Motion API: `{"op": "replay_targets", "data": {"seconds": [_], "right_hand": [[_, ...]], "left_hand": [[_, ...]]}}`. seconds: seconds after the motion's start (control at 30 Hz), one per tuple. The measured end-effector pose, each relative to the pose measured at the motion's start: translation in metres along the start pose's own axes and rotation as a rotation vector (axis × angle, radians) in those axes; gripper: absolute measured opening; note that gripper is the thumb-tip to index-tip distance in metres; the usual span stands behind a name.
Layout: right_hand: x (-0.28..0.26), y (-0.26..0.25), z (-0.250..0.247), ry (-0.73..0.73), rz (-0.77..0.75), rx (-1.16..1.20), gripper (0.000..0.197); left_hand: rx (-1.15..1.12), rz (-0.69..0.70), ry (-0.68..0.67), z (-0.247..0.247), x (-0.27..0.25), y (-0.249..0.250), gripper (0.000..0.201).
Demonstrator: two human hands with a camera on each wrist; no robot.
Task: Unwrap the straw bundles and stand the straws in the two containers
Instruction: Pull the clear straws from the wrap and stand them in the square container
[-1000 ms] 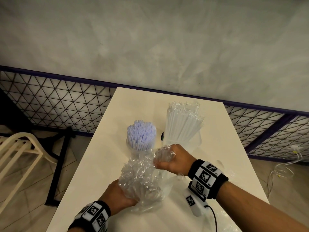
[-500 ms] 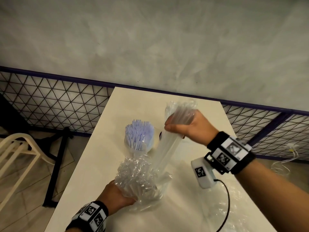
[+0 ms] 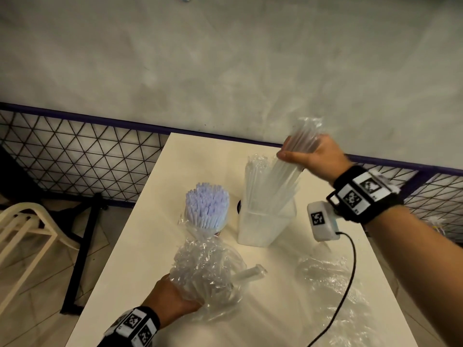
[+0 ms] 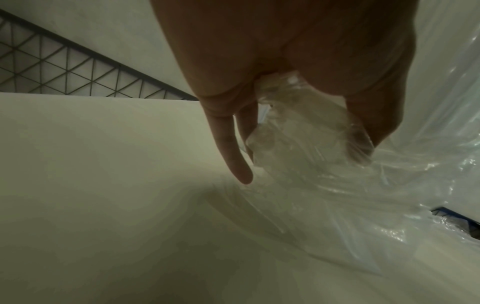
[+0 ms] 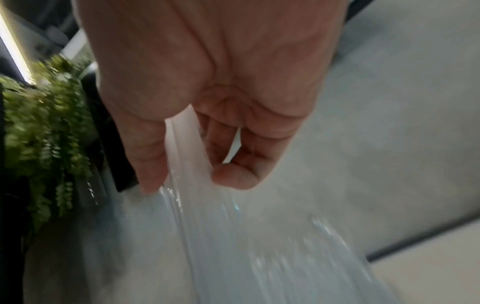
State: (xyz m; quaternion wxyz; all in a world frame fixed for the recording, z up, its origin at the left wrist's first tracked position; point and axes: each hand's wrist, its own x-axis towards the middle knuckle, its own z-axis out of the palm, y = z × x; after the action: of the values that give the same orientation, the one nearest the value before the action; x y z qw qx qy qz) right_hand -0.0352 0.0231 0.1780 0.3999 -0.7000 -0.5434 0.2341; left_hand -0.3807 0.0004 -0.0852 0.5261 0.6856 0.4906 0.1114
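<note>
My right hand [image 3: 298, 152] grips a bunch of clear straws [image 3: 280, 176] near their top ends; they lean left and their lower ends reach down into the translucent square container [image 3: 265, 226] among other clear straws. The right wrist view shows the fingers [image 5: 233, 176] curled round these straws [image 5: 187, 156]. My left hand [image 3: 175, 295] holds the crumpled plastic wrapper [image 3: 205, 266] against the table; its fingers [image 4: 233, 156] clutch the film [image 4: 298, 131]. A short clear straw end [image 3: 251, 271] pokes out of the wrapper. Lilac straws [image 3: 207, 205] stand behind it, their container mostly hidden.
A second loose plastic wrapper [image 3: 330, 281] lies on the white table [image 3: 140, 246] at the right, crossed by a black cable [image 3: 350, 266]. A mesh fence [image 3: 75, 156] and a grey wall border the far edge. A cream chair [image 3: 22, 229] stands on the floor to the left.
My right hand left the wrapper's top, drew a bunch of clear straws up out of it and carried them away to the square container. The left hand kept holding the wrapper.
</note>
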Motion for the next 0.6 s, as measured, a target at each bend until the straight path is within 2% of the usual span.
{"op": "replay_targets", "data": {"seconds": [0.03,0.13,0.17,0.23,0.27,0.33,0.43,0.5,0.6], "right_hand": [[-0.001,0.013,0.010,-0.024,0.045,-0.039,0.023],[-0.003,0.051,0.036,-0.071,0.134,-0.226,0.056],[-0.005,0.057,0.041,-0.077,0.132,-0.272,0.055],[-0.007,0.061,0.047,-0.082,0.081,-0.312,0.051],[-0.008,0.059,0.047,-0.075,0.072,-0.326,0.057],[-0.007,0.053,0.040,-0.036,0.046,-0.349,0.075],[-0.002,0.048,0.028,0.068,-0.059,-0.223,0.099],[-0.001,0.044,0.024,0.132,-0.140,-0.135,0.104],[-0.001,0.047,0.032,0.083,-0.244,-0.286,0.091]], "left_hand": [[-0.001,0.007,-0.002,0.000,0.000,0.001,0.058],[0.014,0.029,-0.006,0.000,0.000,0.001,0.055],[0.017,0.036,-0.004,0.001,0.001,0.000,0.055],[0.023,0.041,0.002,0.001,0.002,-0.002,0.056],[0.026,0.039,0.003,0.001,0.003,-0.003,0.057],[0.035,0.042,-0.005,0.001,0.005,-0.008,0.059],[0.059,0.047,-0.023,0.002,0.008,-0.013,0.065],[0.065,0.048,-0.038,0.002,0.009,-0.015,0.071],[0.086,0.063,-0.031,0.002,0.010,-0.015,0.074]]}}
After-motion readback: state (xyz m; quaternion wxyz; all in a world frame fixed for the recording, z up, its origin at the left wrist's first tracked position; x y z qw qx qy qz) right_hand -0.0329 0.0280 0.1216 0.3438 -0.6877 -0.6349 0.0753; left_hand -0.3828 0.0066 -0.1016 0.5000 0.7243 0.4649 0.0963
